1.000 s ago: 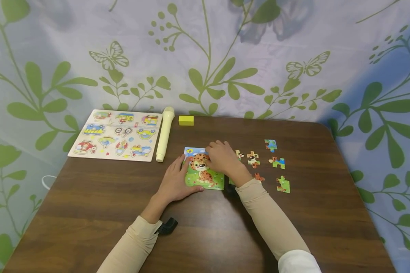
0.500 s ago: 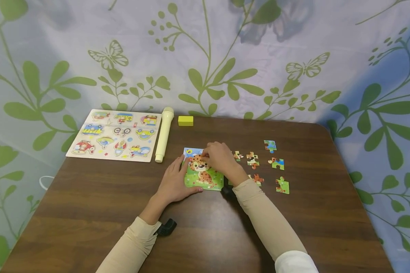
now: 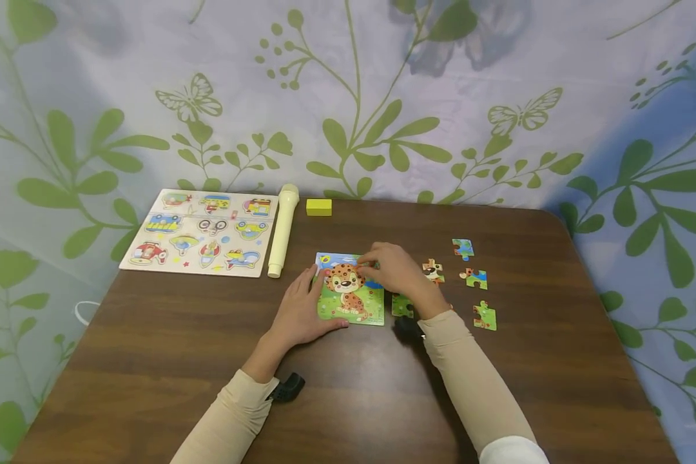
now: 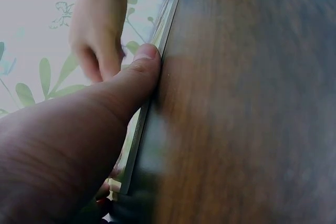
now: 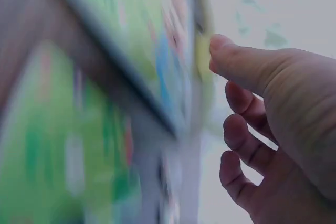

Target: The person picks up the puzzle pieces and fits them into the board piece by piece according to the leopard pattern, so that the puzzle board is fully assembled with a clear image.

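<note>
A square leopard jigsaw board [image 3: 356,303] lies on the table. My left hand [image 3: 301,310] rests at its left side, fingers stretched along the left edge. In the left wrist view, the thumb [image 4: 137,74] lies against the board's near edge. Over the upper right corner hovers my right hand [image 3: 399,270], thumb and forefinger close together. In the right wrist view its other fingers [image 5: 242,137] are loosely curled, and no puzzle piece shows between the tips. Near this hand lie a green puzzle piece [image 3: 403,306] and a leopard-face piece [image 3: 433,270], partly hidden by the arm.
More jigsaw pieces lie at the right, among them a blue one [image 3: 463,248], one with an ear [image 3: 474,278] and a green one [image 3: 484,316]. A peg puzzle board [image 3: 200,235], a cream toy microphone [image 3: 282,232] and a yellow block [image 3: 319,207] stand at the back left.
My right hand first shifted left over the leopard's head, then moved back right to the board's upper right corner, uncovering the head. The left hand has stayed in place.
</note>
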{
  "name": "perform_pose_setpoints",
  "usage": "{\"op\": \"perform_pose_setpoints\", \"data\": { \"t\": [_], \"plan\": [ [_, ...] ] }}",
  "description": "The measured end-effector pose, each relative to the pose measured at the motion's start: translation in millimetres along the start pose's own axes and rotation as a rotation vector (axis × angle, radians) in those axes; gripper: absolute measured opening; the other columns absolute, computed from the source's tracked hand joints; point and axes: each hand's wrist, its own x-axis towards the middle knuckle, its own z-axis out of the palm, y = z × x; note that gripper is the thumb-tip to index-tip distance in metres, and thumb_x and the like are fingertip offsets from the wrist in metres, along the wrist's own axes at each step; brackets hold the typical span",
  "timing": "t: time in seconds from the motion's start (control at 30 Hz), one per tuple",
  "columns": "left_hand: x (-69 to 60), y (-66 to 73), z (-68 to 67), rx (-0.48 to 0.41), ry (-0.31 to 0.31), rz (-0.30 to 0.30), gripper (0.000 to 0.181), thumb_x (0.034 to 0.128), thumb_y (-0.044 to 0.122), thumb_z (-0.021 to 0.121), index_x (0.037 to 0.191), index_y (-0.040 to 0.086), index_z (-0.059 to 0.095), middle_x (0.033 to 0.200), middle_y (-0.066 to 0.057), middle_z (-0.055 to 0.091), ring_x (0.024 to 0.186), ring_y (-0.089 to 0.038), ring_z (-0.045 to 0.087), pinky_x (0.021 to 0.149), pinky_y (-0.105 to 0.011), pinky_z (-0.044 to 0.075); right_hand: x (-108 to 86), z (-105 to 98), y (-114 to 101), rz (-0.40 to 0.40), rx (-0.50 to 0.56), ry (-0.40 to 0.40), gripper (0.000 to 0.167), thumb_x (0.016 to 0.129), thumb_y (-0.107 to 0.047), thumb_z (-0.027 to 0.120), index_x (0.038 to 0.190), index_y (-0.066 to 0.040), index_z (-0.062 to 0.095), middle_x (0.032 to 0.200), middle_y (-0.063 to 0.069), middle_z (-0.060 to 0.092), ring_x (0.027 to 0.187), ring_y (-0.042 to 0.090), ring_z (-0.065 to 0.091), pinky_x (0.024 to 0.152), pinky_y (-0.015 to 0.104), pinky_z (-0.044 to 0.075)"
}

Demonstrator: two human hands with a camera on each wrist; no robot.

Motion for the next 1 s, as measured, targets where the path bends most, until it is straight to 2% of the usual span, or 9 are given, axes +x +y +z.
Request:
{"op": "perform_pose_setpoints", "data": {
  "t": [0.13, 0.33, 0.43, 0.57, 0.67, 0.8, 1.0],
  "plan": [
    [1.0, 0.8, 1.1, 0.004, -0.003, 0.006, 0.119, 0.0785, 0.073, 0.073, 0.164, 0.009, 0.02, 0.172, -0.013, 0.012, 0.158, -0.037, 0.018, 0.126, -0.057, 0.023, -30.2, -19.8, 40.2, 0.13, 0.087, 0.032, 0.036, 0.097, -0.031, 0.072, 0.13, -0.016, 0.072, 0.097, 0.003, 0.06, 0.072, 0.016, 0.053, 0.067, 0.032, 0.043],
    [1.4, 0.1, -0.8, 0.004, 0.02, 0.008, 0.118, 0.0779, 0.071, 0.075, 0.164, 0.009, 0.022, 0.172, -0.013, 0.015, 0.157, -0.037, 0.019, 0.125, -0.057, 0.023, -63.2, -49.0, 101.6, 0.248, 0.061, 0.072, 0.047, 0.096, -0.026, 0.073, 0.138, -0.009, 0.064, 0.104, 0.013, 0.06, 0.076, 0.024, 0.054, 0.072, 0.039, 0.045],
    [1.6, 0.8, -1.5, -0.007, 0.021, 0.012, 0.118, 0.0777, 0.07, 0.075, 0.163, 0.009, 0.023, 0.171, -0.014, 0.016, 0.157, -0.038, 0.02, 0.125, -0.057, 0.023, -74.2, -61.1, 132.0, 0.299, 0.039, 0.076, 0.05, 0.096, -0.025, 0.073, 0.142, -0.006, 0.06, 0.106, 0.015, 0.06, 0.082, 0.027, 0.052, 0.073, 0.041, 0.043],
    [1.9, -0.8, 0.1, 0.005, 0.031, 0.012, 0.118, 0.0775, 0.07, 0.075, 0.163, 0.008, 0.024, 0.171, -0.015, 0.017, 0.157, -0.037, 0.021, 0.125, -0.057, 0.025, -78.9, -71.7, 164.4, 0.343, 0.051, 0.025, 0.058, 0.097, -0.027, 0.071, 0.149, -0.007, 0.053, 0.108, 0.017, 0.056, 0.082, 0.028, 0.048, 0.072, 0.041, 0.039],
    [2.2, -3.4, 1.3, 0.019, 0.027, 0.008, 0.119, 0.0779, 0.071, 0.075, 0.163, 0.008, 0.022, 0.171, -0.015, 0.016, 0.157, -0.036, 0.02, 0.125, -0.056, 0.024, -75.4, -74.7, 181.6, 0.344, 0.085, -0.031, 0.063, 0.099, -0.029, 0.07, 0.153, -0.009, 0.047, 0.108, 0.014, 0.055, 0.08, 0.026, 0.046, 0.072, 0.04, 0.038],
    [2.1, -2.8, 2.8, 0.01, 0.009, 0.002, 0.119, 0.0785, 0.073, 0.073, 0.164, 0.009, 0.02, 0.172, -0.013, 0.014, 0.158, -0.035, 0.018, 0.126, -0.055, 0.023, -70.8, -78.3, 193.3, 0.333, 0.127, -0.107, 0.061, 0.1, -0.026, 0.067, 0.154, -0.007, 0.045, 0.104, 0.012, 0.055, 0.076, 0.021, 0.044, 0.069, 0.037, 0.036],
    [1.4, 0.4, 5.0, 0.014, 0.004, -0.006, 0.12, 0.078, 0.073, 0.073, 0.164, 0.01, 0.019, 0.172, -0.013, 0.014, 0.158, -0.035, 0.019, 0.126, -0.055, 0.023, -67.3, -79.3, 194.4, 0.322, 0.069, -0.091, 0.05, 0.1, -0.025, 0.067, 0.144, -0.004, 0.056, 0.096, 0.009, 0.053, 0.074, 0.021, 0.044, 0.068, 0.036, 0.036]
  ]
}}
